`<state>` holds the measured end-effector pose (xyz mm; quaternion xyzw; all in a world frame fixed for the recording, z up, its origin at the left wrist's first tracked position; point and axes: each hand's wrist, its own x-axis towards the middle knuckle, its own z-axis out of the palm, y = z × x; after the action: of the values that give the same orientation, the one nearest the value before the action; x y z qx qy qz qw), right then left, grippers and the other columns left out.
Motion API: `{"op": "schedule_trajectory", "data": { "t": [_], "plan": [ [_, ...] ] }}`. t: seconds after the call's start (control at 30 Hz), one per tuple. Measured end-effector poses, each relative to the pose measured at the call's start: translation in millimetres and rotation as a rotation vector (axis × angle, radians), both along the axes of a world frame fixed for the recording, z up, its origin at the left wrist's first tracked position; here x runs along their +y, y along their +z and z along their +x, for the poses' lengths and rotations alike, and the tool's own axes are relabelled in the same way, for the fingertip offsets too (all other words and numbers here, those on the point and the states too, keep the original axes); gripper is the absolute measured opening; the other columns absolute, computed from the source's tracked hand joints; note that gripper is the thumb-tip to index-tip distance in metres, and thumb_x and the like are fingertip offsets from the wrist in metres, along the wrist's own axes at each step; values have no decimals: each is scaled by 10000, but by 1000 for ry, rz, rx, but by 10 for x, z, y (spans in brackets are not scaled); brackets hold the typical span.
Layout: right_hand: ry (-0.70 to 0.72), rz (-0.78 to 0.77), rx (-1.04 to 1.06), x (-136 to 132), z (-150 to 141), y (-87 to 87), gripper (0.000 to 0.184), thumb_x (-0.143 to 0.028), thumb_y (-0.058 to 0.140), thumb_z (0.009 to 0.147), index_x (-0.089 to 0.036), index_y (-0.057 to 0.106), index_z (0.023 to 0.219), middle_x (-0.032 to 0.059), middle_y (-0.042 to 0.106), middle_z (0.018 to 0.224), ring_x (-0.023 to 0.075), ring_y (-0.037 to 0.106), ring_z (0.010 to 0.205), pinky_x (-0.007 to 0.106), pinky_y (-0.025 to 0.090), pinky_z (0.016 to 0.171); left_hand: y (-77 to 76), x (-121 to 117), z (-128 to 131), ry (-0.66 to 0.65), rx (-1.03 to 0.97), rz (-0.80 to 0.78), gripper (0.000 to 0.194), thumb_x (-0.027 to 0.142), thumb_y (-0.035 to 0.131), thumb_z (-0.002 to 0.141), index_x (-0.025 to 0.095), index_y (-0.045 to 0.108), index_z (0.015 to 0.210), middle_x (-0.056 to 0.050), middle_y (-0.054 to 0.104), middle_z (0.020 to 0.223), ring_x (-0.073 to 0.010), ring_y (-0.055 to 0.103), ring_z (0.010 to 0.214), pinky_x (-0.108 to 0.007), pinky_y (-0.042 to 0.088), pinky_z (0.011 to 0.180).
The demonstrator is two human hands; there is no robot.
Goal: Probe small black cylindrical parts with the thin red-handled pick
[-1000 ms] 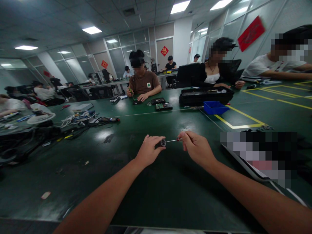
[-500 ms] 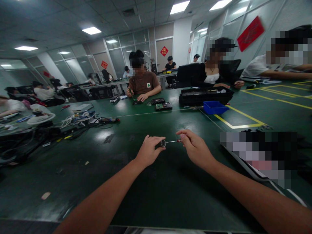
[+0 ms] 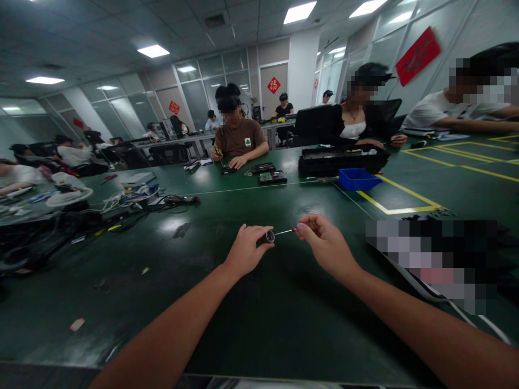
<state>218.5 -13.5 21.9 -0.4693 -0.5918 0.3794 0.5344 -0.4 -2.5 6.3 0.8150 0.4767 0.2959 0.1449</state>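
Note:
Over the green table, my left hand (image 3: 248, 249) pinches a small dark round part (image 3: 269, 236) with a metallic rim between thumb and fingers. Its round face is turned to the right. My right hand (image 3: 322, 240) grips a screwdriver (image 3: 286, 232) by its small red handle, most of which the fingers cover. The thin metal shaft points left, and its tip reaches the face of the round part. Whether the tip sits in a screw is too small to tell.
Cables (image 3: 121, 216) and loose parts pile up at the left. Ahead lie hard drives (image 3: 272, 177), a blue bin (image 3: 359, 179) and a black tray (image 3: 343, 162). A co-worker (image 3: 241, 138) sits opposite. A blurred-out device (image 3: 430, 265) lies at the right.
My right hand's fingers have shifted on the screwdriver handle, and the shaft now slopes up a little more toward the right. The left hand holds the round part almost unmoved.

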Motion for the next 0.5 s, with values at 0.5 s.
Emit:
{"op": "schedule_trajectory", "data": {
  "t": [0.5],
  "plan": [
    [-10,-97,206,131,28,-131,289,-482,622,873,-195,645,894,28,657,788,172,627,696,353,519,708,24,28,-13,-25,97,-12,422,276,615,928,324,550,1342,-29,616,1296,-221,517,1257,-608,149,1208]
  ]
}}
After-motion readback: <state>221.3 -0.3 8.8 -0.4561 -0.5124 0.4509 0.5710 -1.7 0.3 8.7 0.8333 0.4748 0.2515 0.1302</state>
